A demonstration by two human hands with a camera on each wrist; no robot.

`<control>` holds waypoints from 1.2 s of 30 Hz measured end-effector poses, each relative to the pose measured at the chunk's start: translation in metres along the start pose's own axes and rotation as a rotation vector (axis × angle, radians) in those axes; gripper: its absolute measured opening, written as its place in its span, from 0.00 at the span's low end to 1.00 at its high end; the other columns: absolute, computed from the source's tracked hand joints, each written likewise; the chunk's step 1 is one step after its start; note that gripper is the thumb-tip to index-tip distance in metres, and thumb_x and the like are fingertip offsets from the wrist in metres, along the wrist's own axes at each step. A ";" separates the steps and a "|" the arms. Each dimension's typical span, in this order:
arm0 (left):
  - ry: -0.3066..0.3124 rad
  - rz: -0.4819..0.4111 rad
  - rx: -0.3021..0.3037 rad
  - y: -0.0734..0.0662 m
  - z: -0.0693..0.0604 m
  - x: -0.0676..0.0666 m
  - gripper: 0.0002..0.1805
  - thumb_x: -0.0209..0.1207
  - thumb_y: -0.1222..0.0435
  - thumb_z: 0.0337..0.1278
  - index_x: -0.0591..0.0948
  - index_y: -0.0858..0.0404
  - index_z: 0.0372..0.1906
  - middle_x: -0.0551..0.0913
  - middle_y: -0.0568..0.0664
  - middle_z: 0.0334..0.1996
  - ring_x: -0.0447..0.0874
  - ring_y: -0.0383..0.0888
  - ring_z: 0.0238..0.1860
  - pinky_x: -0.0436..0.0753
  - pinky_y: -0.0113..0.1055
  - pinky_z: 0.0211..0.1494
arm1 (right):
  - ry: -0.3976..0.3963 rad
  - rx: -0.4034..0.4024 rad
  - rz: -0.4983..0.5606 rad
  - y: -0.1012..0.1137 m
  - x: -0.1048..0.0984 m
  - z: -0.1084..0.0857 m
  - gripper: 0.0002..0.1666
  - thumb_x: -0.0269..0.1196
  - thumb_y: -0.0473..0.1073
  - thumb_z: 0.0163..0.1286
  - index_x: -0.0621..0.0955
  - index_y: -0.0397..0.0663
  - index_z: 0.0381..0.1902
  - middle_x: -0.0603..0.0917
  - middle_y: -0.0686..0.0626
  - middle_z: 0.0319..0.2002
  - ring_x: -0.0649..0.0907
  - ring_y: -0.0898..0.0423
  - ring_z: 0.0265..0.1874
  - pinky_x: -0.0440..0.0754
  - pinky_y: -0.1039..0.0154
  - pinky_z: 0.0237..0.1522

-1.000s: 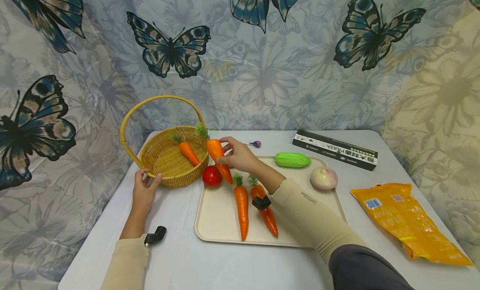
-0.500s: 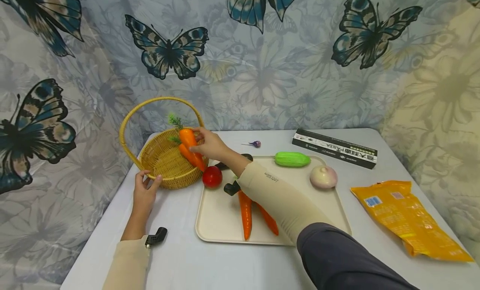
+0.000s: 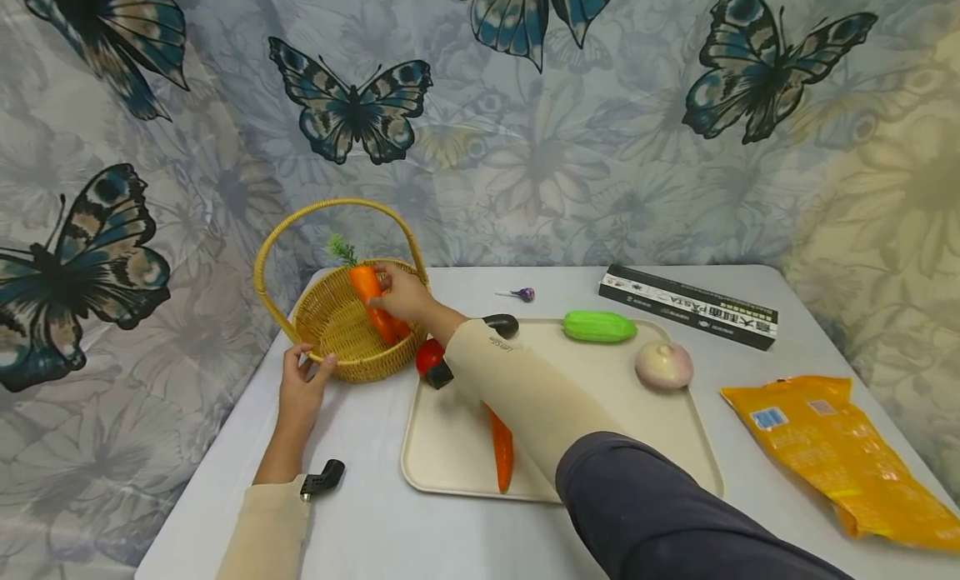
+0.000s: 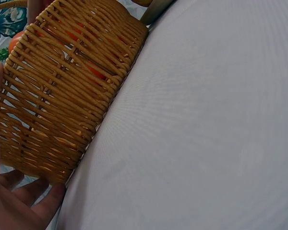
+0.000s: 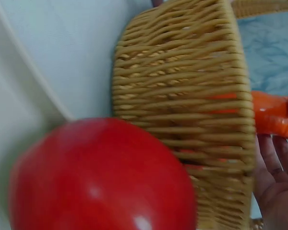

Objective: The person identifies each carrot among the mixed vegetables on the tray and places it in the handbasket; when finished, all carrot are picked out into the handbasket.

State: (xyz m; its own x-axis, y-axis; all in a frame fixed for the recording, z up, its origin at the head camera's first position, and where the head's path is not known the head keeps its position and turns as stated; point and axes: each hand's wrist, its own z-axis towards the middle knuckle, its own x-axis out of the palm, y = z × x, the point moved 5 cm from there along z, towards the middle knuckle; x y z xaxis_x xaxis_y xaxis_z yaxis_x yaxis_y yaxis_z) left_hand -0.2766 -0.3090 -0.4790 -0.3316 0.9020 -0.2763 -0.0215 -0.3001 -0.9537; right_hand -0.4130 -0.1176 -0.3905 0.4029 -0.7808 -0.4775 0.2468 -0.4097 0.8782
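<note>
A yellow wicker basket (image 3: 375,368) with a tall hoop handle stands at the table's left. My left hand (image 3: 302,388) grips its front rim, with the thumb and fingers on either side of the wall in the left wrist view. My right hand (image 3: 407,297) holds an orange carrot (image 3: 364,282) by its upper part, green top up and tip down inside the basket. Another carrot lies in the basket, mostly hidden behind the held one. Beside the basket, a red tomato (image 3: 428,355) is partly covered by the right wrist's camera; it looms large in the right wrist view.
A cream tray (image 3: 442,476) bears a carrot (image 3: 502,455), an eggplant (image 3: 501,325), a ridged green vegetable (image 3: 598,326) and an onion (image 3: 663,365). The right arm crosses above it. Behind lie a lollipop (image 3: 525,295) and a black pasta box (image 3: 690,307); an orange bag (image 3: 832,447) is at right.
My right hand has carried the carrot leftward from above the tray and lowered its tip into the basket. The left hand stays on the rim. The head view has shifted slightly.
</note>
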 end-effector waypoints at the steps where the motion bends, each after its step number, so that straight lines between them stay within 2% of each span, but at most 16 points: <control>1: -0.001 -0.002 -0.002 0.000 0.000 0.000 0.37 0.61 0.48 0.62 0.58 0.61 0.65 0.41 0.48 0.77 0.53 0.53 0.73 0.64 0.52 0.68 | 0.002 0.001 -0.011 -0.002 0.003 0.001 0.40 0.68 0.47 0.65 0.64 0.59 0.71 0.79 0.52 0.51 0.82 0.58 0.41 0.82 0.64 0.36; 10: 0.003 -0.008 0.011 -0.002 0.002 0.000 0.38 0.62 0.48 0.62 0.58 0.62 0.65 0.42 0.50 0.77 0.51 0.55 0.73 0.63 0.53 0.68 | -0.029 0.010 -0.042 -0.009 0.011 0.010 0.41 0.70 0.45 0.64 0.64 0.58 0.71 0.79 0.52 0.49 0.81 0.58 0.40 0.82 0.62 0.36; 16: -0.005 -0.013 0.014 -0.001 0.000 0.000 0.35 0.62 0.50 0.62 0.59 0.61 0.64 0.43 0.49 0.77 0.52 0.53 0.73 0.64 0.51 0.68 | -0.017 0.002 -0.049 -0.009 0.017 0.015 0.42 0.69 0.44 0.64 0.63 0.55 0.72 0.79 0.51 0.50 0.82 0.57 0.42 0.82 0.62 0.37; 22: 0.001 -0.016 0.017 -0.001 0.000 0.001 0.35 0.62 0.50 0.62 0.59 0.62 0.64 0.43 0.49 0.77 0.51 0.54 0.73 0.64 0.51 0.68 | -0.007 -0.004 -0.103 -0.009 0.022 0.016 0.42 0.70 0.45 0.64 0.63 0.56 0.72 0.78 0.53 0.46 0.81 0.59 0.38 0.81 0.64 0.34; 27: 0.007 -0.019 0.020 -0.001 0.001 0.001 0.36 0.62 0.50 0.63 0.58 0.62 0.65 0.42 0.50 0.77 0.51 0.55 0.73 0.64 0.52 0.68 | -0.029 -0.011 -0.144 -0.008 0.021 0.016 0.41 0.70 0.45 0.64 0.64 0.54 0.71 0.77 0.53 0.43 0.79 0.59 0.36 0.79 0.64 0.33; 32: 0.017 -0.015 0.018 0.000 0.001 0.001 0.36 0.61 0.49 0.63 0.58 0.62 0.65 0.41 0.50 0.77 0.51 0.54 0.73 0.64 0.52 0.68 | -0.034 -0.018 -0.162 -0.008 0.020 0.017 0.38 0.66 0.43 0.68 0.64 0.52 0.72 0.78 0.51 0.47 0.79 0.59 0.34 0.78 0.65 0.32; 36: 0.018 -0.011 0.011 0.001 0.000 0.000 0.36 0.61 0.50 0.63 0.57 0.62 0.65 0.41 0.49 0.77 0.51 0.54 0.73 0.64 0.52 0.68 | -0.038 -0.029 -0.128 -0.007 0.020 0.017 0.39 0.66 0.43 0.68 0.63 0.52 0.73 0.78 0.47 0.52 0.79 0.59 0.37 0.79 0.66 0.33</control>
State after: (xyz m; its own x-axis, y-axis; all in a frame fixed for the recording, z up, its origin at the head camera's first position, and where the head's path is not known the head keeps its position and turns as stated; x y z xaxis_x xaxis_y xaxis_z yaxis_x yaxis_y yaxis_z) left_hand -0.2769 -0.3091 -0.4795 -0.3142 0.9107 -0.2682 -0.0356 -0.2937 -0.9553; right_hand -0.4217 -0.1379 -0.4054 0.3329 -0.7407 -0.5836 0.3194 -0.4937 0.8088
